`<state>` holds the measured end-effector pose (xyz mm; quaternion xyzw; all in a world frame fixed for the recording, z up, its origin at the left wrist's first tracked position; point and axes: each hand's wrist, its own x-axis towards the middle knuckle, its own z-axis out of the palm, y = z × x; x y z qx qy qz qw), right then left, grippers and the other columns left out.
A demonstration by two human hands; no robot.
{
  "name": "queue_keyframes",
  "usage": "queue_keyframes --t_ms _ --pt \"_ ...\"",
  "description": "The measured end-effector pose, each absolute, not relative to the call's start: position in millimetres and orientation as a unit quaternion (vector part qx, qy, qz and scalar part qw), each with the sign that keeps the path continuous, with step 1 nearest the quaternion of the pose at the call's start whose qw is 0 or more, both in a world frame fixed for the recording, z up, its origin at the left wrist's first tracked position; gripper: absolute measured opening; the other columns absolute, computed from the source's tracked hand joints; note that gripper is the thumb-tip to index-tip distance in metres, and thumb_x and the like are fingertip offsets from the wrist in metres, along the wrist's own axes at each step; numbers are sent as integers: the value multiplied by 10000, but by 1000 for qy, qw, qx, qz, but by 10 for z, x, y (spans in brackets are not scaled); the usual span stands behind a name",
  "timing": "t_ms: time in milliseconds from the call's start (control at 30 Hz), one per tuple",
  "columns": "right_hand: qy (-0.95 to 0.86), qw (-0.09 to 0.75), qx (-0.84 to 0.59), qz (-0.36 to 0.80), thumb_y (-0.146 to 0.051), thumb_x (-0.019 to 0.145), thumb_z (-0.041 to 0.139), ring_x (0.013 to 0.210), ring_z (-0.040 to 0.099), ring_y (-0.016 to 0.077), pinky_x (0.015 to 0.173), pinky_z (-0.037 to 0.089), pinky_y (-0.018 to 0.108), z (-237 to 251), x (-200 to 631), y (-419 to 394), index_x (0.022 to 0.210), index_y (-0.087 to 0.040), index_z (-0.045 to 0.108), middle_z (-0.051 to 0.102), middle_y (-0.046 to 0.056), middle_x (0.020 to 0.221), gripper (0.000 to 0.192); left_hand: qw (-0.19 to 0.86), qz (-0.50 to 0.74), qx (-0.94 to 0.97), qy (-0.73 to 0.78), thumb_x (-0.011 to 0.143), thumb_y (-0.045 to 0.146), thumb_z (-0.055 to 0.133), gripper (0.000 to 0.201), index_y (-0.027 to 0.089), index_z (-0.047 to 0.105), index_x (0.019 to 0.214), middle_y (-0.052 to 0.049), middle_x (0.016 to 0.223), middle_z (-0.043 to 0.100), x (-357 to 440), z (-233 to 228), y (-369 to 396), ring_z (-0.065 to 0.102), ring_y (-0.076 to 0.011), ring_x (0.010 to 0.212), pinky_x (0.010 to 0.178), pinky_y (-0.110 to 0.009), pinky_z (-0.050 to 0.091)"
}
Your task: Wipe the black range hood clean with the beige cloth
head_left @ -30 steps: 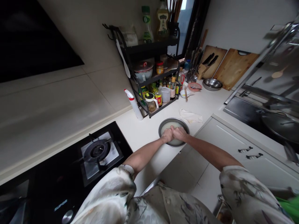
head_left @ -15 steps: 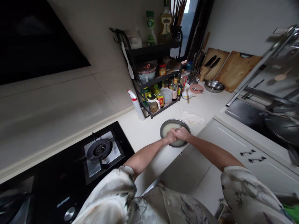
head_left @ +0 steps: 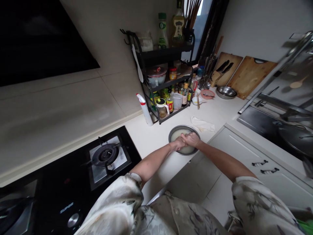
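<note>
White kitchen desk (head_left: 156, 138): gas burner (head_left: 105, 154) well left of the hands; left hand (head_left: 178, 144) and right hand (head_left: 191, 139) pressed together, fingers curled, inside a steel bowl (head_left: 184, 128) of milky water; crumpled cloth (head_left: 202, 124) just beyond, cutting boards (head_left: 246, 75) far right.

Beige tiled wall (head_left: 73, 98) rose behind white counter (head_left: 215, 112); black hob (head_left: 80, 176) sat left, white drawers (head_left: 264, 169) right, dim window (head_left: 193, 23) above.

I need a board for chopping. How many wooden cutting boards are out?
2. Both lean against the wall at the far end of the counter: a smaller cutting board and, to its right, a larger cutting board. Others may be hidden.
</note>
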<state>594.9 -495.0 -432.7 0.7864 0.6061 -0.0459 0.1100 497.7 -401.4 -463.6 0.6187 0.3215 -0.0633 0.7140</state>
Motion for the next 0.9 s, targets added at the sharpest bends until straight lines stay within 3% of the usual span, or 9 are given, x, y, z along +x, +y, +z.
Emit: queue_keyframes --t_ms 100,200,300,400,500,567,733,900 --pt "574 104 811 -29 -239 1086 390 1020 713 274 803 472 305 -4259 6013 -4902 1491 -113 537 707 231 1169 449 750 -82 577 313 767 93 919 330 129 596 712 60 559 506 5006 -4562 -3828 405 -48 432 411 -167 251" --pt "561 60 825 -15 -180 1047 440 1214 649 289 852 490 311 -4204 6093 -4866 1580 -169 462 626 225 1344 534 797 -49 523 297 711 114 953 335 142 622 758 44 604 582 5013 -4480 -3651 466 -48 464 445 -146 299" --pt "565 -81 820 -43 -141 930 597 1307 573 287 946 496 323 -4224 6137 -4831 1520 -193 519 587 177 1414 597 828 28 469 305 699 64 926 323 144 646 840 33 671 631 4986 -4439 -3535 511 -49 498 489 -142 373" --pt "522 -277 793 -147 -199 800 727 1097 626 233 945 500 320 -4307 6106 -4755 1331 -159 602 675 111 1220 547 844 118 416 318 718 -53 785 350 152 651 968 26 744 662 4927 -4409 -3467 598 -79 571 523 -148 429" --pt "401 -491 725 -271 -363 704 795 867 609 171 813 499 272 -4373 5973 -4634 1074 -178 641 684 20 953 441 856 189 366 312 731 -106 623 484 158 649 1136 17 792 670 4837 -4335 -3409 660 -112 660 609 -177 520" --pt "327 -591 664 -320 -465 675 805 816 606 157 756 495 254 -4380 5831 -4544 995 -189 640 679 6 894 454 864 221 340 298 733 -110 565 555 153 647 1214 6 803 670 4749 -4261 -3366 684 -127 712 697 -212 574" --pt "231 -701 563 -372 -510 621 855 800 659 150 713 532 245 -4298 5446 -4351 1009 -209 604 702 18 930 552 872 253 311 281 751 -78 569 557 136 657 1258 -50 900 725 4360 -4120 -3226 729 -166 802 802 -289 617" --pt "143 -758 515 -374 -466 609 880 670 605 91 585 485 186 -4192 5186 -4232 991 -224 557 635 -35 825 556 853 253 337 308 805 16 693 287 136 702 1065 -59 866 748 3724 -4114 -3080 723 -175 736 760 -295 612"
